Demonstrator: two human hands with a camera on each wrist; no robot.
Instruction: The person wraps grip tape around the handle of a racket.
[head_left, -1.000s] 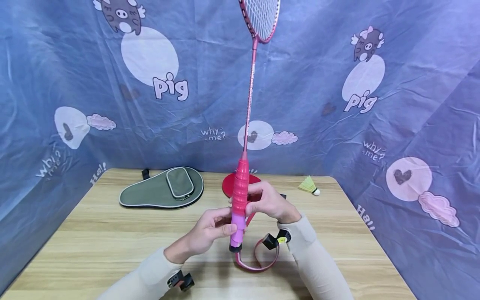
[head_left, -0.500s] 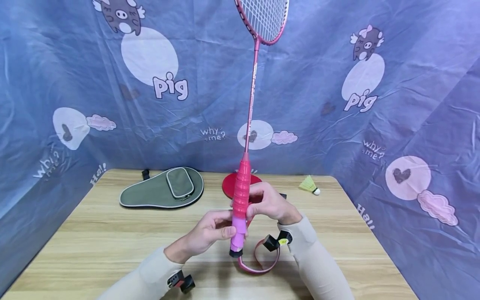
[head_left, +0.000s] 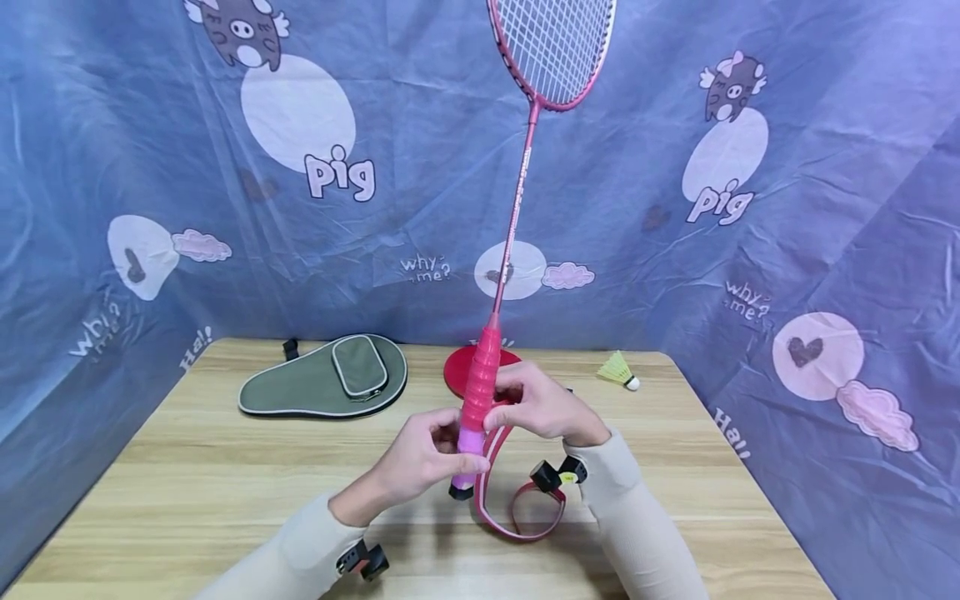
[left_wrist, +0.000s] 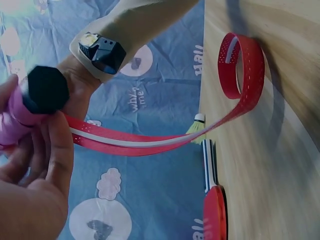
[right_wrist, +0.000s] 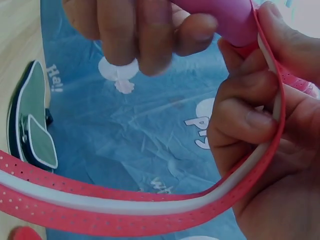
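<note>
Fingers of the right hand [head_left: 546,404] pinch the red tape [right_wrist: 130,220] close beside the racket [head_left: 515,208], while the left hand [head_left: 420,454] grips the lilac handle end [head_left: 472,442]. The racket is between both hands, above the surface [head_left: 300,467]; its long axis rises, tilting rightward. The right hand is nearer to the red wrap [head_left: 481,375], whose lower edge meets the lilac.

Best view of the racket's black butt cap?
Left wrist: the black butt cap shows large, its octagonal end face toward the camera. Head shows it small, at the lower end of the handle. Right wrist doesn't show it.
</note>
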